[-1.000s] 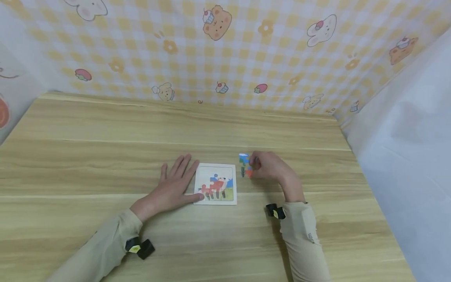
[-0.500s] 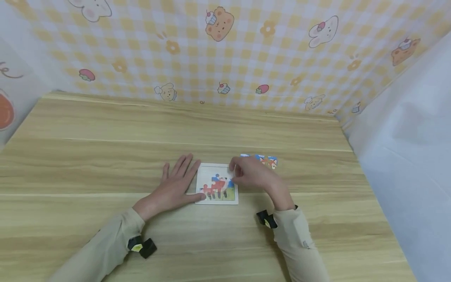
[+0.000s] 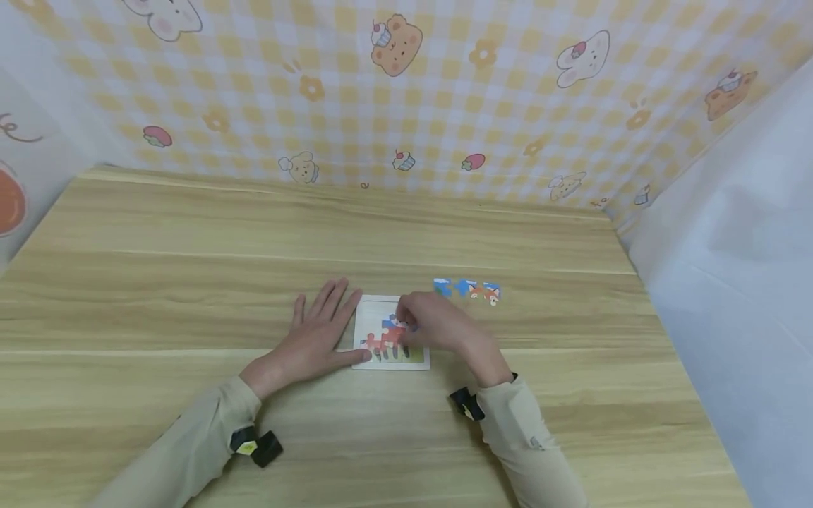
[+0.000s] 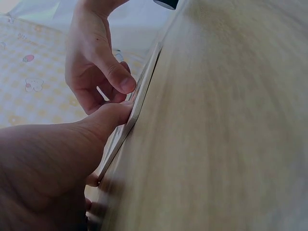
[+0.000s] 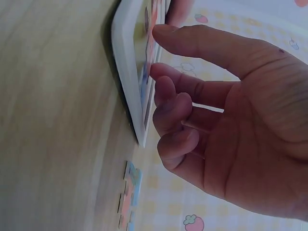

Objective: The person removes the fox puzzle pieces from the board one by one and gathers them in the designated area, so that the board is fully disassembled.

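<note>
The left hand (image 3: 308,347) lies spread on the table, its index finger and thumb touching the left side of a white square puzzle board (image 3: 381,366). In the left wrist view that thumb rests on the board's edge. Over the board's right part bends the right hand (image 3: 438,322), fingers curled. In the right wrist view its thumb and index fingertip sit at either side of a reddish puzzle piece (image 5: 150,45) at the board's surface; the hand partly hides the picture. Fitted pieces (image 3: 375,344) show a red animal with dark legs. The board's upper left shows white.
Loose puzzle pieces, one blue (image 3: 442,287) and others with an orange fox face (image 3: 491,293), lie right of the board. A wood-grain table (image 3: 222,233) spreads around. A yellow checked cloth (image 3: 343,120) hangs behind, a white one (image 3: 730,233) at the right.
The right hand has moved left from the loose pieces onto the board, uncovering the pieces with the fox face. The left hand has stayed at the board's left side.
</note>
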`<state>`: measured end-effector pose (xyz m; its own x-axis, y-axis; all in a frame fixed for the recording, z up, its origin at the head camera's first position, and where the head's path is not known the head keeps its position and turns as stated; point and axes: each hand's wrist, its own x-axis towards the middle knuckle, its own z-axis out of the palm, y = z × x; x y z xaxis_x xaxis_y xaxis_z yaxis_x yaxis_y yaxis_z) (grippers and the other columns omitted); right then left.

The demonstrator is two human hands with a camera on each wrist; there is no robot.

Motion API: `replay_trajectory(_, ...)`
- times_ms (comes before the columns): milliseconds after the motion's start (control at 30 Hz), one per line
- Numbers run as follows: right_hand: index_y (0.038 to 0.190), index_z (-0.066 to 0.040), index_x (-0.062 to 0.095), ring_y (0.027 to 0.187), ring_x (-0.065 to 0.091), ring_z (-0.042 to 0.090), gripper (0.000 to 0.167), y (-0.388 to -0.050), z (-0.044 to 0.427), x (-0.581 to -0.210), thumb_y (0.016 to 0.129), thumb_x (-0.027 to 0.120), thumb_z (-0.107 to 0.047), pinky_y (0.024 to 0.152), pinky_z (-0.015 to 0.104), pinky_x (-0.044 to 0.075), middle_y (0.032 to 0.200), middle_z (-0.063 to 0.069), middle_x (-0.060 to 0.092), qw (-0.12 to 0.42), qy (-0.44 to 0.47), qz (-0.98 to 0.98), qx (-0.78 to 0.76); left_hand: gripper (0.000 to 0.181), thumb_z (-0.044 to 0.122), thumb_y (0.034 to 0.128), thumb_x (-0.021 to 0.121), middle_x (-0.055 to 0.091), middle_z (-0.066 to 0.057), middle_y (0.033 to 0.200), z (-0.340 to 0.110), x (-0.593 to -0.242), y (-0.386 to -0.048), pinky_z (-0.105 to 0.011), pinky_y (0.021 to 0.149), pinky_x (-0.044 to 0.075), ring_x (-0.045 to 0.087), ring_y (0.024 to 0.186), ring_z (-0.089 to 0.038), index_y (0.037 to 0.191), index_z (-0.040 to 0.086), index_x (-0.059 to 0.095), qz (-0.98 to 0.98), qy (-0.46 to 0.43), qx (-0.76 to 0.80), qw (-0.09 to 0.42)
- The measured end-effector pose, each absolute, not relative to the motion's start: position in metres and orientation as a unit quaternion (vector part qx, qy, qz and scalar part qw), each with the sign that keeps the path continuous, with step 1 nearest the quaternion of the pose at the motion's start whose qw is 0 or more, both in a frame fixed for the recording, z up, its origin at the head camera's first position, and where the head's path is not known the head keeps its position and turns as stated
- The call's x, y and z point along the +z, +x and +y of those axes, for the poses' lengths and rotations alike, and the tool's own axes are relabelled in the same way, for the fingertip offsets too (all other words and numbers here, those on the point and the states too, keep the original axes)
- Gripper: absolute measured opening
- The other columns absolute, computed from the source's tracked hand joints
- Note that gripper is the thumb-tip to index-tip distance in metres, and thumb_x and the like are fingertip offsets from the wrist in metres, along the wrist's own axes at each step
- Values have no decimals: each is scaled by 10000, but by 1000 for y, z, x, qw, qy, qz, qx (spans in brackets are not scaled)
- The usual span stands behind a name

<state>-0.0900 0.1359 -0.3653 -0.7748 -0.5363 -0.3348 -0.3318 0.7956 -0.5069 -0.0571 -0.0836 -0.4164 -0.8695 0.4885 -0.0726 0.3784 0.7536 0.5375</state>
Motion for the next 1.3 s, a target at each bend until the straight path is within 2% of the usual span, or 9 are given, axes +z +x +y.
replay_trajectory(467,949,-88,574,736,499,160,235,-91,133,-368,793,744,-126,665,272,443,829,-1,561,242,-238,915,-218,946,526,809,641,34,-212,1529,-84,-414,-57,-659,1000,-67,-37,1388,-364,1476,26,193,930,235,263,104)
replay_trajectory(767,969,-80,550,658,485,139,223,-89,133,-366,822,711,-129,585,258,428,775,3,549,239,-252,916,-203,941,528,817,631,17,-201,1533,-84,-414,-58,-650,1003,-79,-55,1390,-349,1482,39,178,929,234,265,107)
replay_trajectory(1100,963,-81,543,636,466,128,210,-88,129,-365,837,695,-153,557,239,404,746,-8,516,224,-260,924,-169,928,513,824,631,17,-203,1532,-87,-412,-59,-648,1004,-79,-52,1390,-351,1480,34,182,928,232,269,114)
replay_trajectory(1300,968,-60,545,609,470,128,206,-85,126,-361,827,686,-114,543,238,416,740,-13,516,214,-256,927,-169,933,516,816,639,24,-200,1532,-88,-412,-60,-650,1004,-74,-45,1391,-349,1479,37,190,929,234,266,109)
